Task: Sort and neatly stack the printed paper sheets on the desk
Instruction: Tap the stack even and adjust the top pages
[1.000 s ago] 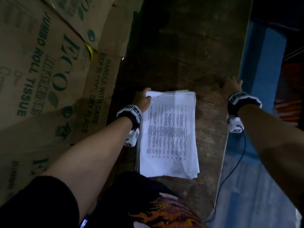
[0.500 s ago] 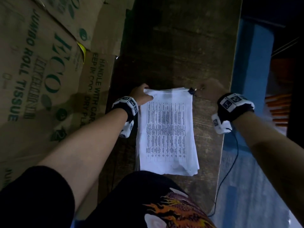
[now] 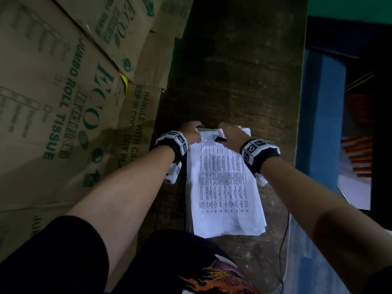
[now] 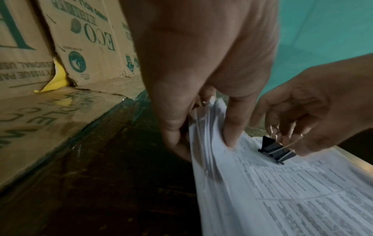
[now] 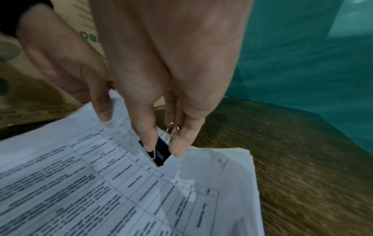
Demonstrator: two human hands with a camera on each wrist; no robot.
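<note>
A stack of white printed sheets [image 3: 224,187] lies on the dark wooden desk [image 3: 244,66], right in front of me. My left hand [image 3: 191,132] pinches the stack's far left corner [image 4: 203,127], thumb on top and fingers underneath, lifting that edge a little. My right hand [image 3: 231,132] pinches a black binder clip [image 3: 220,140] by its wire handles. The clip [image 4: 276,150] sits over the top sheet near the far edge. In the right wrist view the clip [image 5: 159,151] shows between thumb and fingers.
Flattened cardboard boxes [image 3: 63,98] with green print line the desk's left side. The desk's right edge [image 3: 301,102] drops to a blue floor, where a thin black cable [image 3: 284,247] hangs. Orange items [image 3: 360,153] lie far right.
My right hand came in from the desk's right edge with the black clip, to the far edge of the stack. The left hand stayed on the far left corner and now lifts it.
</note>
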